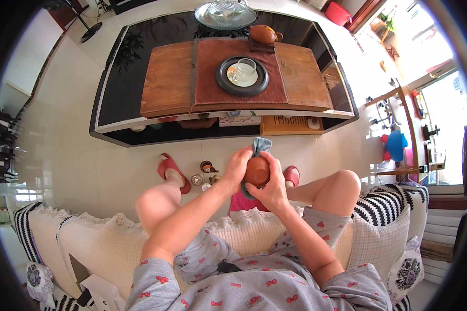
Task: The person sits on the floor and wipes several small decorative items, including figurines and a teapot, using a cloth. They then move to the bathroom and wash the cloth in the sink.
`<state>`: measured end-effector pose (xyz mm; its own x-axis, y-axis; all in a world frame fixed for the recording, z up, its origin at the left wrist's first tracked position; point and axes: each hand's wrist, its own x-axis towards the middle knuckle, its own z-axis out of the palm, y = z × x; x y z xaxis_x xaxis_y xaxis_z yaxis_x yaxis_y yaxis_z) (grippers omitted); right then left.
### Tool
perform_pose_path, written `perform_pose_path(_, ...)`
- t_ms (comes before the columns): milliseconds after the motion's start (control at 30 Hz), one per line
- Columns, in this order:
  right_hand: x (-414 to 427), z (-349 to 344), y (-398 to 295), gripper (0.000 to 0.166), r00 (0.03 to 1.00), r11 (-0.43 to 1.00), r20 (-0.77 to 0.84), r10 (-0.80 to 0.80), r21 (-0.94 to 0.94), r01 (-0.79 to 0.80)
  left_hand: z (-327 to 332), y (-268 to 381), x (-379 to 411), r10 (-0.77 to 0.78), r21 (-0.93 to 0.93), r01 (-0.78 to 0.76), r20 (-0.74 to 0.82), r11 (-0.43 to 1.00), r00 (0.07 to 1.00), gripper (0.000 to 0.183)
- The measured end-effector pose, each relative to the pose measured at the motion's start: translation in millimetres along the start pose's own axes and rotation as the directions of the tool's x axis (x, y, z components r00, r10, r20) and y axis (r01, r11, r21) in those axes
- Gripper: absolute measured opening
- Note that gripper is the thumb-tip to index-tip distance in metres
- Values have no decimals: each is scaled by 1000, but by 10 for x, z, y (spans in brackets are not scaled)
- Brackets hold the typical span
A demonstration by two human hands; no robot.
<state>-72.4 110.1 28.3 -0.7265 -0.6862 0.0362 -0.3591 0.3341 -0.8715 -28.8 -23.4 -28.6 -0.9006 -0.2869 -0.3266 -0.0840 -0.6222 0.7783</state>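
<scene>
Between my two hands is a rounded reddish-brown clay vessel (258,172), its smooth base turned up towards me. My right hand (273,180) grips it, thumb along the near side and fingers around the far right. A blue-grey cloth (262,145) is bunched at the vessel's far end. My left hand (237,168) pinches that cloth against the vessel's left side. More of the cloth shows below the vessel, near my right thumb. The vessel's opening is hidden from view.
Several small ornaments and cups (206,177) stand on the tiled floor between my feet. A red item (243,206) lies below my hands. Ahead is a low table (167,77) bearing a clay teapot (263,34), a glass cup (247,67) on a dark round tray (242,92), and glass dishes (202,17).
</scene>
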Motion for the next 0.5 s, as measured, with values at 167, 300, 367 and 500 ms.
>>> perform_pose_path(167, -9, 26, 134, 70, 917, 807, -60, 395, 499, -315, 162, -245, -169, 169, 82, -165, -39, 983, 985, 37)
perform_pose_path(300, -74, -113, 233, 73, 891, 852, -230, 392, 456, -257, 154, -191, -247, 314, 441, -296, 34, 847, 949, 39)
perform_pose_path(367, -83, -274, 49, 73, 951, 975, -248, 183, 170, -144, 44, -151, -278, 370, 639, -316, 52, 701, 927, 43)
perform_pose_path(500, -58, -337, -116, 81, 977, 946, 14, -212, -248, 209, 165, 423, -449, -220, -61, 246, 281, 967, 934, 48)
